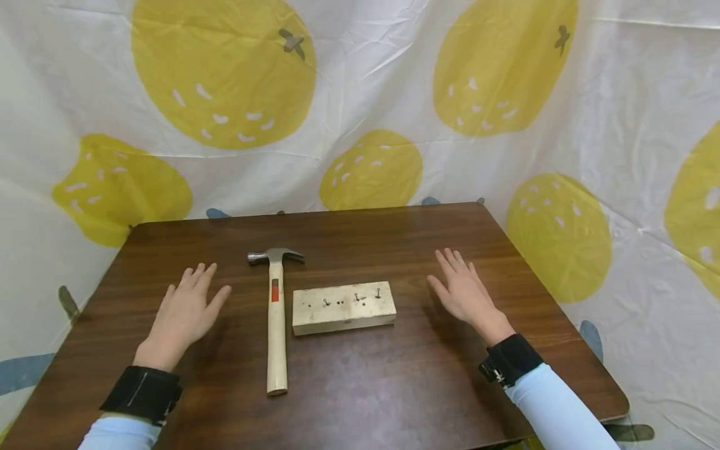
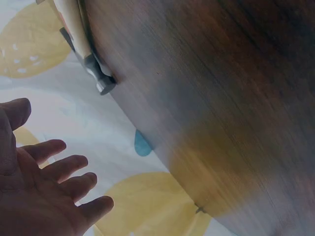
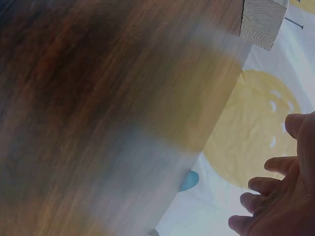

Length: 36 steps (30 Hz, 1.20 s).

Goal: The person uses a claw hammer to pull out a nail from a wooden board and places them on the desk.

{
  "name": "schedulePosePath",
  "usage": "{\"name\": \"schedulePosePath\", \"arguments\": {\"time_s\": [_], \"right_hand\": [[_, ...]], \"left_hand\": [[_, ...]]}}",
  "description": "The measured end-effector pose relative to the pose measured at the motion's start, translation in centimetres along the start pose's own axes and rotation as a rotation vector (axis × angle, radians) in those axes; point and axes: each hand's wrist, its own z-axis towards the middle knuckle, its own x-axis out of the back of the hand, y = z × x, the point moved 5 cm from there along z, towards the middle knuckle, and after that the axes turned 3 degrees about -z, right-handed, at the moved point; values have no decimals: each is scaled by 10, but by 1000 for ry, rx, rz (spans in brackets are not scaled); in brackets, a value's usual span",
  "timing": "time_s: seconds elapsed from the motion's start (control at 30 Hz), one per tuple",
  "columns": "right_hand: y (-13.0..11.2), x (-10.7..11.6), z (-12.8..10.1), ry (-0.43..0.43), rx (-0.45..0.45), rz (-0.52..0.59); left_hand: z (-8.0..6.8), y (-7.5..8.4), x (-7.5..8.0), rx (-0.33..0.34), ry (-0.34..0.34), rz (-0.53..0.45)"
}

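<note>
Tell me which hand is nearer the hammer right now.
Left. The left hand lies open on the table just left of the hammer; the right hand lies beyond the wooden block, farther off.

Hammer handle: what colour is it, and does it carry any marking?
Pale wood, with a red label below the steel head; the hammer shows best in the head view.

Bare table (image 1: 360, 387) surrounds the hammer (image 1: 275, 312) and nail-studded wood block (image 1: 343, 307), seemingly separated by a narrow gap.

A dark wooden table (image 1: 360, 387) stands before a white, yellow-fruit-printed cloth backdrop (image 1: 360, 94).
</note>
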Motion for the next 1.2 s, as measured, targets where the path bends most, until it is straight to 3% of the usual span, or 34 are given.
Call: {"name": "schedulePosePath", "arguments": {"time_s": [0.2,0.73,1.03,1.2], "right_hand": [[-2,-1,-1,-10,-1,8],[-4,-11,-4,-42,-5,17],[-7,-16,-5,-46,2,4],[-7,-18,-4,-53,3,9]], "left_hand": [[1,6,-8,-1,-45,14],[-8,46,-53,-81,-167,146],[-18,60,-73,-10,-289,29],[-21,64,-82,28,-327,31]]}}
